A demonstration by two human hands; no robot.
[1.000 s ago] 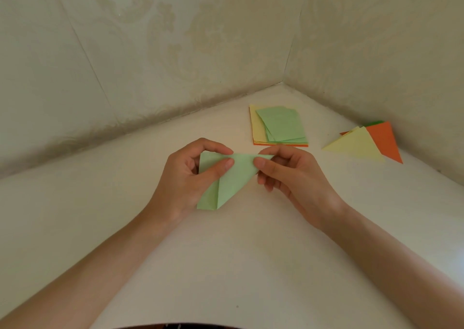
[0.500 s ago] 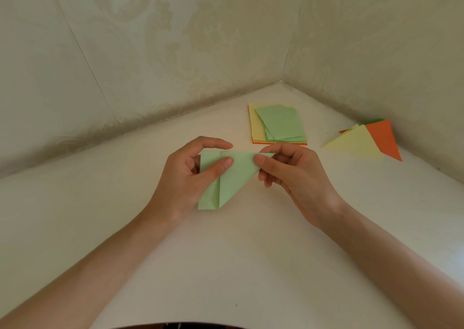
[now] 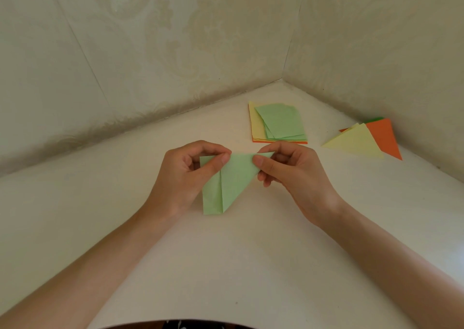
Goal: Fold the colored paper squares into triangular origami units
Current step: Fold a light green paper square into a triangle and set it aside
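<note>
A light green paper [image 3: 232, 182], partly folded with one slanted flap over a narrow strip, is held just above the white table [image 3: 226, 266]. My left hand [image 3: 185, 178] pinches its upper left part between thumb and forefinger. My right hand [image 3: 293, 175] pinches the pointed upper right corner. A stack of flat paper squares [image 3: 278, 124], green on top of yellow and orange, lies behind my hands. Folded triangles lie at the right: a yellow one [image 3: 355, 141] over an orange one [image 3: 384, 135], with a sliver of dark green behind.
The table sits in a corner between two pale patterned walls [image 3: 175, 52]. The right wall runs close behind the folded triangles. Bare white tabletop spreads to the left of my hands and between my forearms.
The hands and the green paper have stayed nearly in place. My right thumb has slid slightly along the paper's top right corner.
</note>
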